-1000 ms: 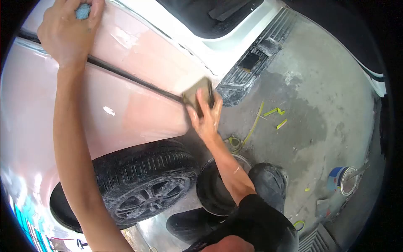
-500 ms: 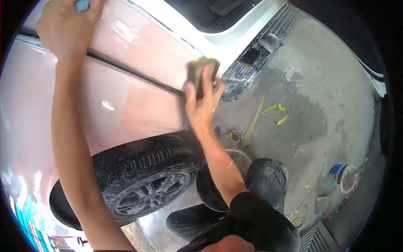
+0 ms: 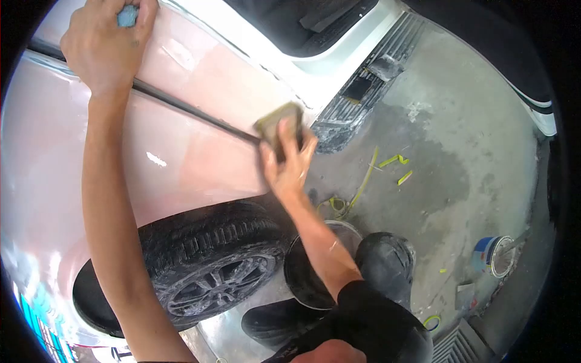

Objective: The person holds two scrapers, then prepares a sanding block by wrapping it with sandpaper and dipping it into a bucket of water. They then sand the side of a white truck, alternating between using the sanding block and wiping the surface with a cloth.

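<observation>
My right hand is closed around a worn, brownish sanding block, blurred by motion. The block lies against the edge of the pinkish car panel, close to the end of a dark trim strip. At the upper left, my left hand rests against the upper part of the bodywork. Its fingers curl around a small light-blue piece, perhaps a sponge or cloth; most of it is hidden in the grip.
Below the panel sits a dusty wheel. A dark bucket stands between my knees. Yellow tape scraps lie on the wet concrete floor. At the right stands a blue-and-white paint can; a ribbed step juts out below the door opening.
The right hand and block have moved slightly down and left along the panel edge, and the block has turned. The left hand appears slightly lower and further right in view, still gripping the blue piece.
</observation>
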Action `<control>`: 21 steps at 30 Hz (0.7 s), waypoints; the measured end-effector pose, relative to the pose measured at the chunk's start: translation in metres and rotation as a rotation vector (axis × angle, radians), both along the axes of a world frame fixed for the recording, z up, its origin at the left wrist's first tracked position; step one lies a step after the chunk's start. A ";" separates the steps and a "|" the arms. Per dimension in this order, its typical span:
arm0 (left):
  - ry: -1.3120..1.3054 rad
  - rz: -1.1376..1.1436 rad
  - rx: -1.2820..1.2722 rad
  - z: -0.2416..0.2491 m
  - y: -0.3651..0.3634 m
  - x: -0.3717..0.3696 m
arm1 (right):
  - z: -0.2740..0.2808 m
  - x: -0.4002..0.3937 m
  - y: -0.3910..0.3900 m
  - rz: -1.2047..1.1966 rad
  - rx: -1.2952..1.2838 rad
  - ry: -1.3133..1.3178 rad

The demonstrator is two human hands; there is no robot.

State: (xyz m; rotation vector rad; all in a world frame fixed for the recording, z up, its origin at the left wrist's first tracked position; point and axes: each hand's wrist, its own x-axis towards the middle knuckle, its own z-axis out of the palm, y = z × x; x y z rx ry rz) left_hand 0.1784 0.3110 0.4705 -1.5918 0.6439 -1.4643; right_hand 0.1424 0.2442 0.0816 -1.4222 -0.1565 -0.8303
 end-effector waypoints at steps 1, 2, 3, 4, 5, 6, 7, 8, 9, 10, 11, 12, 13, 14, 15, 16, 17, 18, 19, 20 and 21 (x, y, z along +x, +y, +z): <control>-0.014 0.021 0.015 0.001 -0.001 0.000 | 0.009 0.015 -0.005 0.005 0.081 0.012; -0.034 0.042 0.027 0.001 0.000 0.000 | 0.022 0.028 -0.012 0.016 0.174 0.047; -0.007 0.025 0.028 0.001 0.002 0.000 | 0.034 0.031 -0.015 0.008 0.201 0.113; 0.016 0.006 0.027 0.001 0.002 0.000 | 0.034 0.024 -0.011 0.002 0.182 0.129; 0.029 -0.020 0.027 0.004 0.001 0.000 | 0.034 0.017 -0.006 -0.011 0.164 0.135; 0.009 -0.008 0.015 0.004 -0.001 -0.001 | 0.027 0.002 0.003 -0.028 0.045 0.070; -0.004 0.004 0.002 0.001 -0.001 -0.001 | 0.018 -0.016 0.010 -0.046 -0.075 0.013; -0.014 0.017 -0.013 -0.002 -0.003 -0.001 | 0.016 -0.028 0.011 -0.032 -0.135 -0.037; -0.024 0.020 -0.015 -0.002 -0.004 -0.001 | 0.016 -0.023 0.006 -0.039 -0.119 -0.047; -0.032 0.024 -0.015 -0.002 -0.004 -0.002 | 0.017 -0.014 0.002 -0.044 -0.102 -0.055; -0.040 0.028 -0.015 -0.002 -0.004 -0.001 | 0.019 -0.004 0.000 -0.049 -0.083 -0.064; -0.046 0.023 0.007 -0.001 -0.003 0.001 | 0.024 0.006 0.003 -0.056 0.028 -0.022; -0.044 0.027 0.030 0.002 -0.001 0.002 | 0.039 0.009 -0.003 -0.014 0.142 0.050; -0.043 0.032 0.054 0.003 0.001 0.001 | 0.039 0.007 0.002 -0.032 0.153 0.075; -0.021 0.034 0.028 0.000 0.003 -0.002 | 0.041 0.003 0.007 -0.054 0.162 0.093; -0.012 0.026 0.002 -0.002 0.001 -0.002 | 0.039 -0.007 0.009 -0.040 0.049 0.068; 0.000 0.009 -0.025 -0.002 -0.003 -0.001 | 0.032 -0.023 0.010 -0.034 -0.064 0.044; -0.003 0.001 -0.008 0.000 -0.004 0.000 | 0.030 -0.032 0.009 -0.031 -0.146 -0.002; -0.004 -0.006 0.006 0.002 -0.003 -0.001 | 0.028 -0.025 0.005 -0.043 -0.130 -0.014; 0.002 -0.009 0.024 0.002 -0.001 0.000 | 0.025 -0.014 0.003 -0.049 -0.111 -0.020; 0.000 0.000 0.022 0.001 -0.003 0.001 | 0.025 -0.003 0.001 -0.050 -0.090 -0.024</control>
